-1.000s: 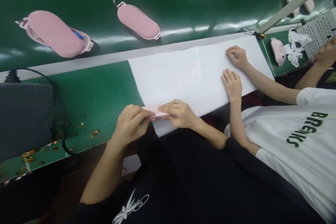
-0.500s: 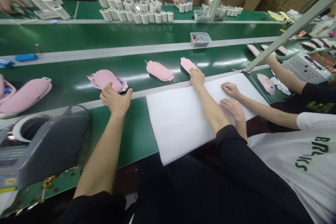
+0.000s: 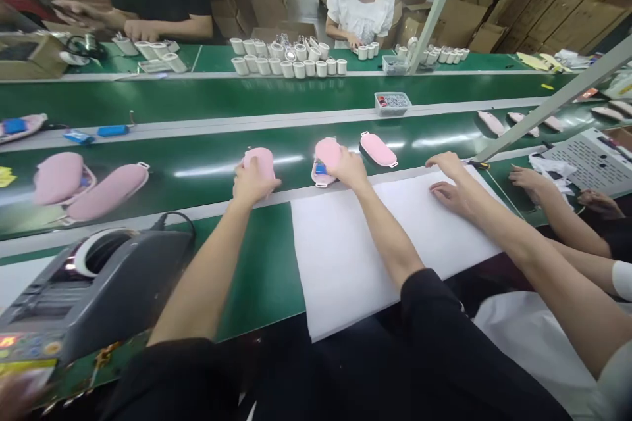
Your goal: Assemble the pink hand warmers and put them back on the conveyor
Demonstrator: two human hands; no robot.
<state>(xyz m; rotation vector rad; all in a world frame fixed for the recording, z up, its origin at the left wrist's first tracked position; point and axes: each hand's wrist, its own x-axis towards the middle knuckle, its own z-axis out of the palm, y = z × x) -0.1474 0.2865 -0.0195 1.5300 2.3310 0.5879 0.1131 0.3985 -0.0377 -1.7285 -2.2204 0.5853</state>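
My left hand (image 3: 251, 185) is closed around a pink oval case (image 3: 260, 163) standing on the green belt, with fingers along its left side and thumb at its lower right. To the right, my right hand (image 3: 351, 170) grips the pink cover (image 3: 328, 152) of another oval case. That cover sits askew over its base, and a blue block (image 3: 322, 170) shows beneath it. A third pink case (image 3: 378, 148) lies just beyond my right hand, untouched, its cover facing up.
A white sheet (image 3: 355, 263) covers the bench before me. At left stands a grey tape dispenser (image 3: 123, 283); more pink cases (image 3: 108, 192) lie behind it. A co-worker's hands (image 3: 451, 184) hover over the sheet's right side. A slanted metal post (image 3: 543, 118) crosses the right.
My right hand has moved left from the far-right case to the middle one, whose cover is now shifted, exposing blue. The left-hand case has turned in my grasp. The view has tilted up.
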